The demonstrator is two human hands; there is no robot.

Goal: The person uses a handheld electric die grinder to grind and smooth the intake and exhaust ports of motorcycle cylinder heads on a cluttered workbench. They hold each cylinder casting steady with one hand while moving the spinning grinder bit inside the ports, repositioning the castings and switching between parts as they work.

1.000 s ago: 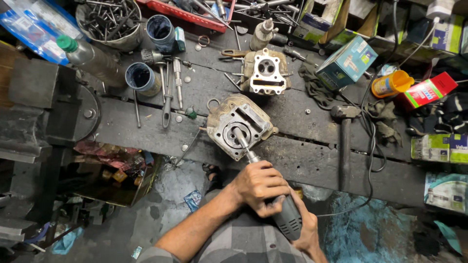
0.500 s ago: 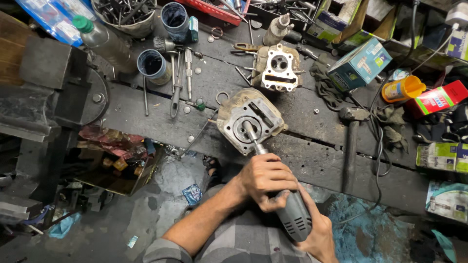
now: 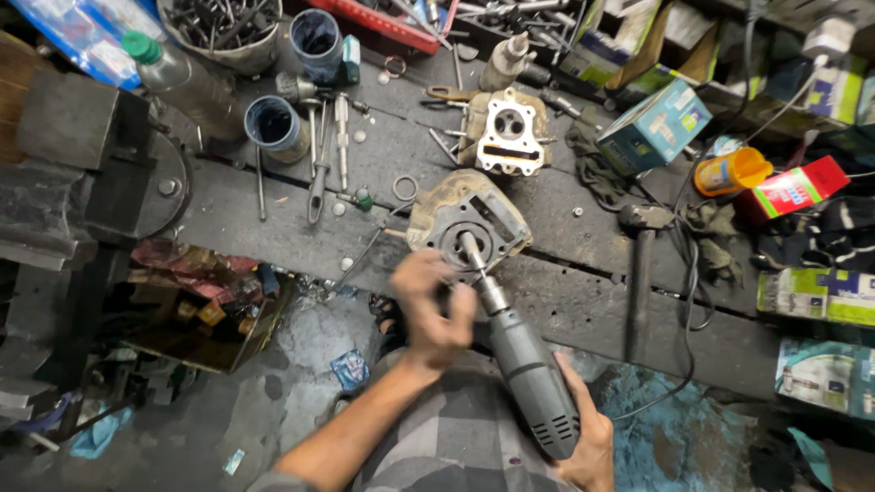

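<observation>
A grimy engine cylinder head [image 3: 468, 228] lies on the dark wooden workbench [image 3: 583, 301]. A grey electric die grinder [image 3: 527, 369] points its bit into the head's round port. My right hand [image 3: 583, 428] grips the grinder's rear body. My left hand [image 3: 430, 305] wraps around the tool's front neck, just below the head. A second, cleaner cylinder head [image 3: 507, 132] sits farther back on the bench.
A hammer [image 3: 641, 273] lies right of the head. A big vise [image 3: 82, 182] stands at the left. Two dark cups [image 3: 273, 123], screwdrivers, valves, a plastic bottle [image 3: 178, 77], boxes [image 3: 654, 128], an orange jar [image 3: 732, 171] and rags crowd the bench. Below it the floor is littered.
The view has shifted so the bench sits lower and closer. My left hand has slid forward on the grinder toward the cylinder head. The bit stays in the port.
</observation>
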